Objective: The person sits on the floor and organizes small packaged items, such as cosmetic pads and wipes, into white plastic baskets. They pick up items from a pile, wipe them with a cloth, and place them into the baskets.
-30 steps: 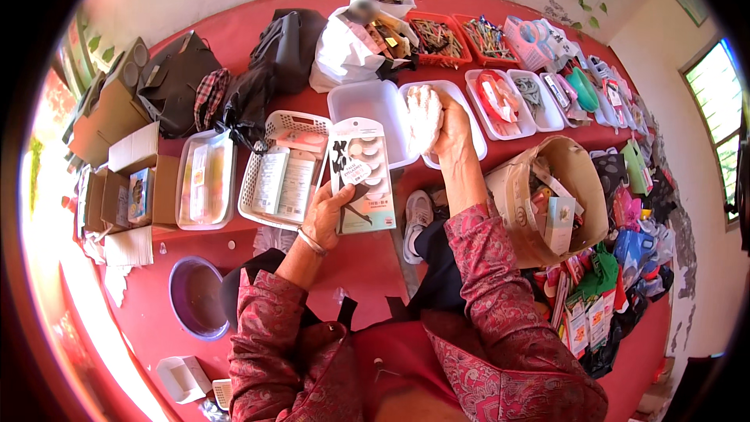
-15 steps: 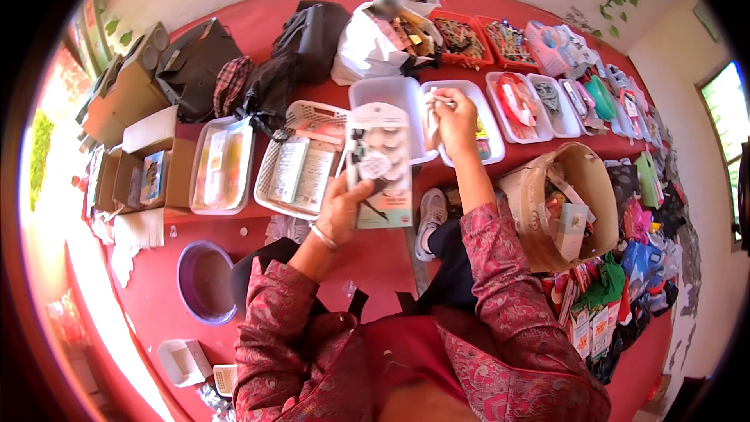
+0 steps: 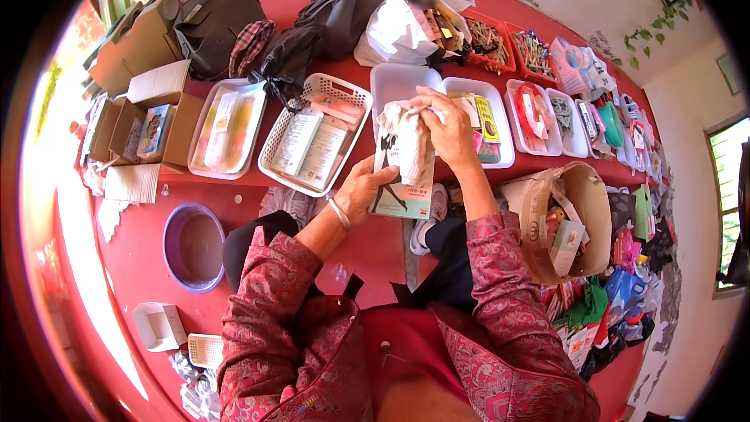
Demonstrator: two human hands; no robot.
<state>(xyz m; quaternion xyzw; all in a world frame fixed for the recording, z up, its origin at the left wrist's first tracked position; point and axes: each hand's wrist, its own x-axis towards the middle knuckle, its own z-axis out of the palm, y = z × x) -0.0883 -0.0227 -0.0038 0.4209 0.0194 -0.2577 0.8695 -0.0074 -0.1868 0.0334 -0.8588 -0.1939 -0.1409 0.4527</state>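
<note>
Near the middle of the frame, a flat card pack [image 3: 402, 188] is held upright over the edge of the red desk [image 3: 234, 188]. Behind it sit a white tray [image 3: 402, 78] and, to the left, a white slotted basket [image 3: 344, 94]; a woven basket [image 3: 594, 188] stands at right. The left hand [image 3: 363, 188] grips the pack's lower edge, fingers clenched on it; the right hand [image 3: 445, 129] pinches its top.
</note>
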